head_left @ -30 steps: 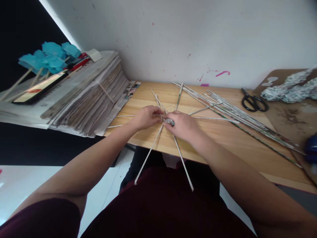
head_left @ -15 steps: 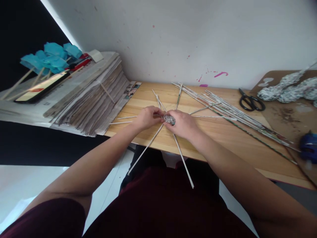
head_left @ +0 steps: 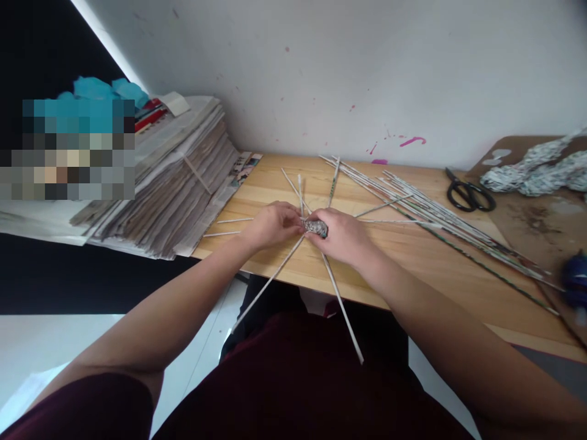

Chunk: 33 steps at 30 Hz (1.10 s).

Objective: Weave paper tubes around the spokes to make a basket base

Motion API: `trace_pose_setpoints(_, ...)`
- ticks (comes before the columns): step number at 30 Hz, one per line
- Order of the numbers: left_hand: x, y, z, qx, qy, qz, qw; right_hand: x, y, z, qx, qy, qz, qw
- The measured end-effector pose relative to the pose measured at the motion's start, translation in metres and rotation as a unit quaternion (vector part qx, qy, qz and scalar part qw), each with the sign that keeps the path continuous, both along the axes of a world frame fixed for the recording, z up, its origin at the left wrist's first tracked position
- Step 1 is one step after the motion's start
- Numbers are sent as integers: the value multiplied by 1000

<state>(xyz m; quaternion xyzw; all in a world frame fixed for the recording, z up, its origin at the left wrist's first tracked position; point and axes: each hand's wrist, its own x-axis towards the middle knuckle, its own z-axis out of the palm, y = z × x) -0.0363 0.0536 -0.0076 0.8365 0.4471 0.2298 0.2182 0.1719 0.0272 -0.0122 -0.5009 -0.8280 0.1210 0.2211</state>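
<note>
A small woven hub of rolled paper [head_left: 315, 228] lies on the wooden table [head_left: 413, 256], with thin paper sticks [head_left: 268, 282] radiating from it like spokes. My left hand [head_left: 274, 223] pinches the sticks at the hub's left side, fingers closed. My right hand [head_left: 342, 237] is curled over the hub's right side and grips it. Two spokes reach past the table's front edge toward my lap.
A tall stack of newspapers [head_left: 178, 177] fills the left. A bundle of long paper sticks [head_left: 440, 214] lies diagonally on the right. Black scissors [head_left: 468, 192] and crumpled woven paper [head_left: 536, 168] rest on a brown board [head_left: 541, 226] at far right. A blue object [head_left: 578, 278] sits near the right edge.
The spokes have turned a little: the front left stick swung further left. Both hands stay at the hub with small finger shifts.
</note>
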Motion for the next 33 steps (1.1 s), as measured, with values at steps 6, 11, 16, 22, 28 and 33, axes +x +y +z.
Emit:
trace_pose_setpoints(6,-2,-1,-6,20,-23,1,1000,-4,-2,-1,11,-11,-20,1000)
trace_pose_setpoints(11,-2,0,-9,34,-28,-8,999,-4,-1,-4,15,-2,-16,1000)
trace_pose_setpoints(16,2,-11,-11,50,-36,30,998,-2,-2,-3,1,6,-1,1000)
trace_pose_setpoints(22,5,-24,-14,70,-29,62,995,-1,-3,-3,9,1,14,1000)
trace_pose_setpoints(28,6,-15,-11,73,-32,72,994,-3,-5,-4,16,-9,24,1000)
trace_pose_setpoints(33,6,-15,-9,61,-33,74,995,-3,-5,-4,22,-18,41,999)
